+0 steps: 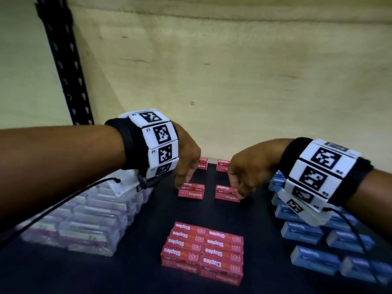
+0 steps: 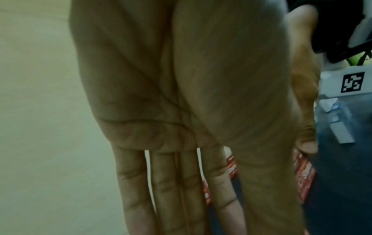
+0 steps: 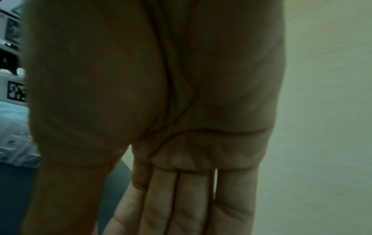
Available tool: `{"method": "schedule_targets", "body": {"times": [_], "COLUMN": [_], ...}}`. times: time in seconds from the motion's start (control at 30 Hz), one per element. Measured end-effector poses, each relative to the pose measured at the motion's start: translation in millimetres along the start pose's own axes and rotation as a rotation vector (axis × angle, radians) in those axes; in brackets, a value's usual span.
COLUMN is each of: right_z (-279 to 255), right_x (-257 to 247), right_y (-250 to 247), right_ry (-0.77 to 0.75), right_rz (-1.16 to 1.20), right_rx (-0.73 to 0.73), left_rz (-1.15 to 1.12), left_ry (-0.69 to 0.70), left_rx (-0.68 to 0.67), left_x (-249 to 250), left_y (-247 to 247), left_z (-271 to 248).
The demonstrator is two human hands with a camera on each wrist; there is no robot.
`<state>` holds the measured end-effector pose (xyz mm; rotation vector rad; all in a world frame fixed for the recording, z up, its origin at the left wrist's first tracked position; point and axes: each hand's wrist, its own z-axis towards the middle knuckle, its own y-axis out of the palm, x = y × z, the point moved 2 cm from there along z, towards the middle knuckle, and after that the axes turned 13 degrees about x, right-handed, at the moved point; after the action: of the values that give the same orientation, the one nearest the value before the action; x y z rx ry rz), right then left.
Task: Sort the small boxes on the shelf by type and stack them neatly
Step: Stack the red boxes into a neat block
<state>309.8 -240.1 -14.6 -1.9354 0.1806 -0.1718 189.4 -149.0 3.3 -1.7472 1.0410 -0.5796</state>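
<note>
Two red staples boxes lie side by side mid-shelf. My left hand (image 1: 183, 183) reaches down with straight fingers (image 2: 221, 198) and touches the left end of the left box (image 1: 192, 193). My right hand (image 1: 237, 193) reaches down onto the right end of the right box (image 1: 226, 196), fingers (image 3: 181, 206) straight in the wrist view. That box (image 2: 305, 176) shows beside my left thumb. Two more red boxes (image 1: 203, 164) (image 1: 222, 165) stand at the back. A neat block of several red boxes (image 1: 202, 249) sits at the front.
Clear plastic boxes (image 1: 89, 221) are packed along the left of the dark shelf (image 1: 152, 219). Blue boxes (image 1: 314, 232) are spread along the right under my right wrist. A black slotted upright (image 1: 63, 66) and a pale back panel (image 1: 233, 92) bound the shelf.
</note>
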Motion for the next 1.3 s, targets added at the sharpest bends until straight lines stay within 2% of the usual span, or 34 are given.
{"method": "schedule_targets", "body": {"times": [0.03, 0.13, 0.23, 0.6, 0.77, 0.93, 1.3], "right_z": [-5, -21, -37, -73, -78, -78, -73], "right_x": [-3, -12, -22, -33, -32, -31, -35], "right_y": [2, 6, 10, 17, 18, 16, 15], "right_ry": [-0.016, -0.026, -0.041, -0.086, -0.102, -0.115, -0.153], "right_rz": [0.001, 0.011, 0.006, 0.014, 0.017, -0.002, -0.017], "right_rx": [0.004, -0.016, -0.041, -0.023, -0.057, -0.061, -0.089], "left_rz": [-0.025, -0.073, -0.074, -0.050, -0.070, -0.036, -0.011], "left_ry": [0.005, 0.040, 0.042, 0.084, 0.102, 0.137, 0.150], "left_rx": [-0.042, -0.013, -0.084, -0.040, -0.092, -0.045, -0.086], "left_x": [0, 2, 5, 5, 3, 4, 8], "left_y": [3, 13, 19, 30, 33, 35, 35], "left_z": [0, -8, -21, -54, -59, -59, -56]}}
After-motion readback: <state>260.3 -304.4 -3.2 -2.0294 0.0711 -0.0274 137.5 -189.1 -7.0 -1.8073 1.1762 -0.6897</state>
